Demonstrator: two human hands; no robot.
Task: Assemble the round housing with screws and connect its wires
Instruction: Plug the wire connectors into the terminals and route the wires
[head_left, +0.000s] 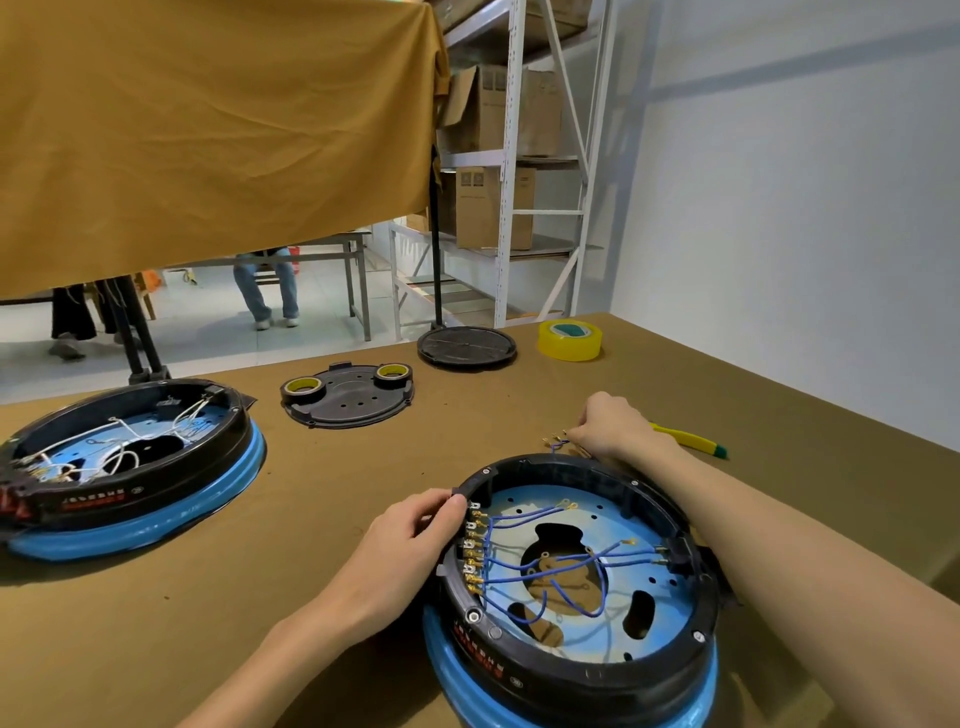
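Nearest, the round housing (576, 582) sits on the desk (322, 519) at lower right, black ring on a blue base, open side up. Blue wires (550, 564) loop across its blue inner plate; several run to a row of gold terminals (474, 545) on the left inner wall, a few ring ends lie loose. Screws show around the rim. Judged partway: wiring unfinished, no cover on. Left hand (410, 535) grips the rim at the left, fingers curled over it, forearm coming in from below. Right hand (613, 423) reaches past the far rim, fingertips pinching at the loose connectors (558, 440) on the desk; whether one is actually lifted, cannot tell. Beyond: a yellow-green pen (691, 441), a black cover plate (348, 395), a second housing (124, 462) with white wires at far left, a tape roll (570, 340).
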